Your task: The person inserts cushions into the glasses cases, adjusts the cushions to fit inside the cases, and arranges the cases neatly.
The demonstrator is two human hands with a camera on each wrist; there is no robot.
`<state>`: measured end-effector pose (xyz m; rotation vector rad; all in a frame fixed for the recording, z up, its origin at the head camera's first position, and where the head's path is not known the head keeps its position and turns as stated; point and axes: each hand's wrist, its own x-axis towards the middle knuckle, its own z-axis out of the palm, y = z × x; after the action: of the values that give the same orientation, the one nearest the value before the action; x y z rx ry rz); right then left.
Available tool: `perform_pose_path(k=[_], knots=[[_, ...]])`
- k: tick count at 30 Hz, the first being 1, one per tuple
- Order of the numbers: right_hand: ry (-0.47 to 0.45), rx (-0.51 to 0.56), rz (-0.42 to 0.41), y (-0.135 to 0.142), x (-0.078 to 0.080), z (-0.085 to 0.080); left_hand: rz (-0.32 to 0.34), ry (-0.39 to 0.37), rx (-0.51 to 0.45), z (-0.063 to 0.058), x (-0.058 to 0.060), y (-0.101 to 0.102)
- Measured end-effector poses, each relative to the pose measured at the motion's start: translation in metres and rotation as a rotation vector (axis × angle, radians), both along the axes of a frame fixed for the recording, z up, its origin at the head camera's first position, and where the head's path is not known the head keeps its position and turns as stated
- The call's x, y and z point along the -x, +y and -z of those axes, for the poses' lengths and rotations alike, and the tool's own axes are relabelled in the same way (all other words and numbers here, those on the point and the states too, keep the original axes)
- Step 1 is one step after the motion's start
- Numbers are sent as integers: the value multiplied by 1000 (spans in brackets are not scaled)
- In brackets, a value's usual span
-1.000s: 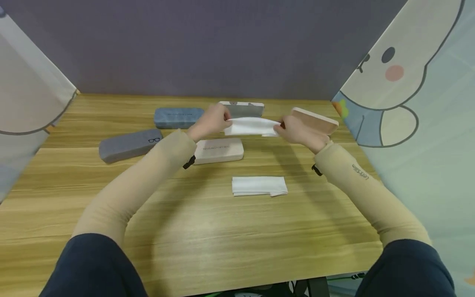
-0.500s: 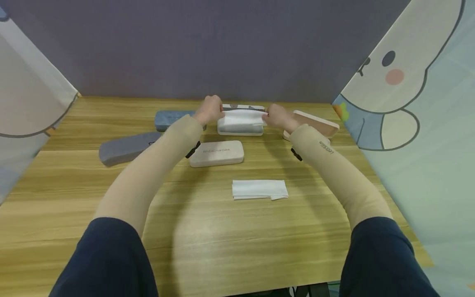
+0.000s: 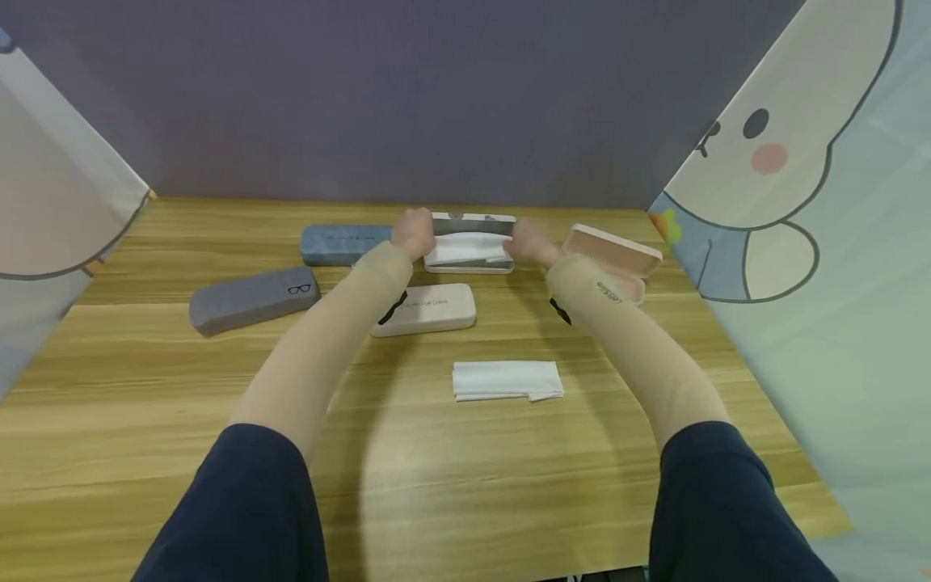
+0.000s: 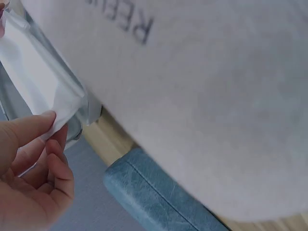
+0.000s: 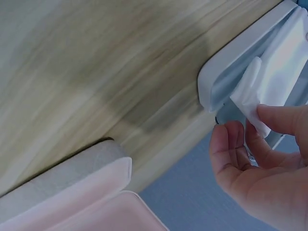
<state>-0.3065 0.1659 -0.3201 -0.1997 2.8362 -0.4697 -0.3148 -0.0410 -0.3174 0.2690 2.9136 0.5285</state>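
A folded white cloth [image 3: 469, 247] stretches between my two hands over the lower half of an open glasses case [image 3: 458, 267] with a grey lining. My left hand [image 3: 414, 233] pinches the cloth's left end between thumb and index finger, as the left wrist view shows. At the other end my right hand [image 5: 260, 168] pinches a corner, its remaining fingers curled beside the case's end. In the right wrist view the cloth [image 5: 284, 62] hangs at the case's rim, with a loose fold toward the wall. The raised lid [image 3: 473, 226] stands behind it.
A blue glasses case [image 3: 345, 245] lies left of the hands, a grey one [image 3: 254, 301] farther left. In front are a cream case [image 3: 436, 309] and another folded white cloth [image 3: 507, 380]. An open pink-lined case [image 3: 614, 255] stands right. A dark panel [image 3: 407, 97] backs the table.
Both hands have carried the stretched cloth away from me and lower, into the open case. The right hand has also shifted left, uncovering more of the pink-lined case.
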Motion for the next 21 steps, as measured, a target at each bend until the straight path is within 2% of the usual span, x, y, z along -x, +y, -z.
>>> perform_pose_path(k=[4,7,12,15,21], knots=[[3,5,-12,0,3,4,-26,-18,-16,4,1,2],[-3,-35,-16,0,5,7,-41,-22,-16,5,3,3],[-87,-63,2,-1,6,9,-57,-19,13,4,4,5],[-126,-67,24,-3,8,12,-54,-26,6,7,5,5],[-120,-67,32,-7,8,17,-43,-32,5,12,4,3]])
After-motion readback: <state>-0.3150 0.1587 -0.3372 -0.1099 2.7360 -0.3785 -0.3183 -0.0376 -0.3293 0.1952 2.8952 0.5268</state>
